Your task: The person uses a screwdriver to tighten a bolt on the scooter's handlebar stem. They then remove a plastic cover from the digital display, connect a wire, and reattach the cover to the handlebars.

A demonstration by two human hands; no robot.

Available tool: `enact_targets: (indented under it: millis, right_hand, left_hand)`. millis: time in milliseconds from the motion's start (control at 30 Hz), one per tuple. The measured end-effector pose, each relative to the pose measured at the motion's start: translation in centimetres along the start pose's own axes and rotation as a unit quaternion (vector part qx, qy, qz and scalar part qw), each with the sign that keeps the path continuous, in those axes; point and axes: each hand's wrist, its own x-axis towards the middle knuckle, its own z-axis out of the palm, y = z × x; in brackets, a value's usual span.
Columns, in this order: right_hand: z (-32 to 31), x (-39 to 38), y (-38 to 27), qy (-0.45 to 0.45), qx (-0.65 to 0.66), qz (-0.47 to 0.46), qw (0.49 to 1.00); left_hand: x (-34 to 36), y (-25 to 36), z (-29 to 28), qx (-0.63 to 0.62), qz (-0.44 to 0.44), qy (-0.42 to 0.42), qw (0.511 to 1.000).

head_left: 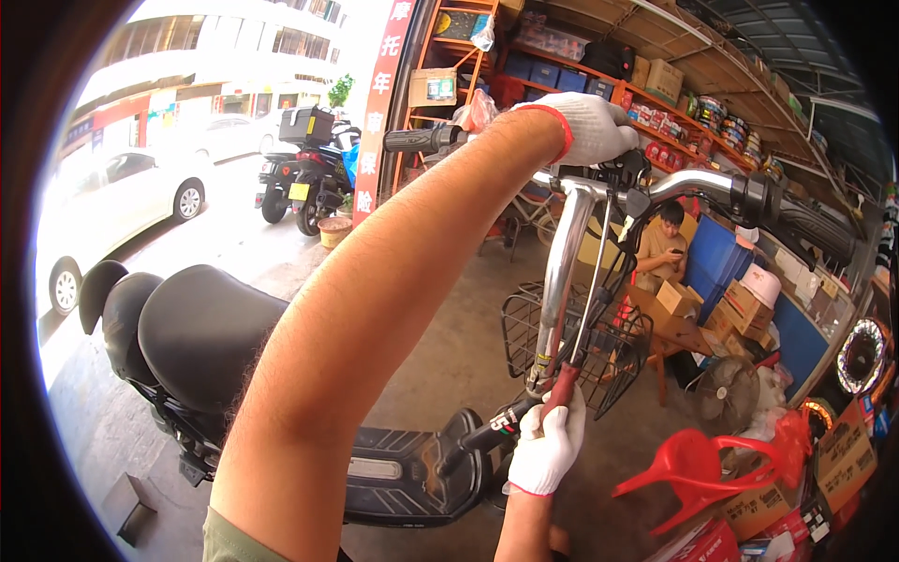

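My gloved left hand [592, 129] reaches over the top of the handlebar [690, 183], its fingers curled at dark fittings [626, 169]; what they hold is hidden. My gloved right hand [545, 440] is closed round a dark red handle [564, 384] low beside the chrome stem [562, 272]. A thin silver rod [585, 318] runs up from near that handle, alongside black cables. A wire basket [520, 328] is fixed in front of the stem. The scooter's black seat [206, 337] is at left, its footboard [403, 478] below my left forearm.
A seated person [655, 253] holds a phone by cardboard boxes [744, 309] and blue bins [712, 258]. A fan [726, 393] and red plastic chair [688, 459] stand at right. Loaded shelves [665, 126] line the back. Outside at left are a parked scooter [304, 169] and white car [131, 206].
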Motion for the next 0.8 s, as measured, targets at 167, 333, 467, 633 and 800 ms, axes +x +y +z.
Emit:
enact_targets:
  millis: [167, 333, 467, 633, 800]
  right_hand:
    - [-2.7, 0.8, -0.6, -0.100, 0.187, 0.172, 0.962]
    - [-2.0, 0.3, -1.5, -0.127, 0.250, 0.220, 0.934]
    - [1.6, -0.5, -1.2, 0.002, -0.013, 0.002, 1.000]
    - [0.1, 0.6, 0.5, 0.043, -0.176, -0.153, 0.971]
    - [-1.1, 1.0, -0.3, -0.030, 0.006, -0.006, 1.000]
  left_hand:
    - [0.1, 0.1, 0.2, -0.003, -0.001, -0.001, 1.000]
    - [0.0, 0.1, -0.1, 0.000, 0.010, -0.004, 1.000]
    - [-0.8, 0.5, -0.5, -0.006, -0.011, -0.012, 1.000]
    - [-0.2, 0.4, -0.3, 0.014, 0.008, 0.005, 1.000]
    - [-0.5, 0.6, -0.4, 0.000, -0.013, -0.011, 1.000]
